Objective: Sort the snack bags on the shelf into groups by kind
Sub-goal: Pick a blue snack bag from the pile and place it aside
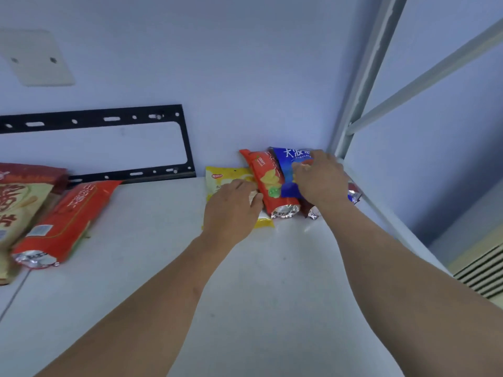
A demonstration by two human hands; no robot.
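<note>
At the back right corner of the white shelf (pixel 152 268) stands a tight row of snack bags: a yellow bag (pixel 223 178), a red chip bag (pixel 265 180) and a blue bag (pixel 285 170). My left hand (pixel 231 210) lies on the yellow bag, its thumb against the red bag's side. My right hand (pixel 318 178) rests on the blue bag with fingers curled over its top. Another silver-ended bag (pixel 353 193) peeks out behind my right hand. At the far left lie a red bag (pixel 68 219) and a large beige bag (pixel 16 213).
The grey shelf post (pixel 362 85) and a slanted brace (pixel 424 80) stand close on the right. A black metal bracket (pixel 187 142) is fixed to the wall behind the shelf. The shelf's middle and front surface is bare white.
</note>
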